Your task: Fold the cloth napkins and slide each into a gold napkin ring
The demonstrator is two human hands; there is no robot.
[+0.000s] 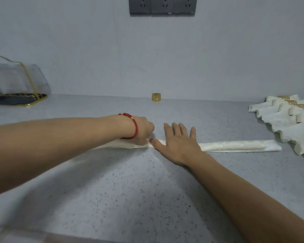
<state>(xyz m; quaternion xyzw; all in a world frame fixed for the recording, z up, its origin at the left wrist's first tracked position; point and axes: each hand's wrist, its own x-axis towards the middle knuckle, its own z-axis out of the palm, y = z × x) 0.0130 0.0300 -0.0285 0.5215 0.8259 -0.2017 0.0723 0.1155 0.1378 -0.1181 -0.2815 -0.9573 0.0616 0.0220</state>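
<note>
A cream cloth napkin (235,146) lies folded into a long narrow strip across the grey speckled counter. My left hand (142,128), with a red bracelet at the wrist, is closed on the strip near its middle. My right hand (177,141) lies flat on the strip just to the right, fingers spread, pressing it down. A single gold napkin ring (156,97) stands upright at the back of the counter by the wall, well beyond both hands.
At the right edge lies a row of several folded napkins (288,123), each in a gold ring. A dark, gold-rimmed tray (19,100) with a grey bundle on it stands at the back left. Wall sockets (162,5) sit above.
</note>
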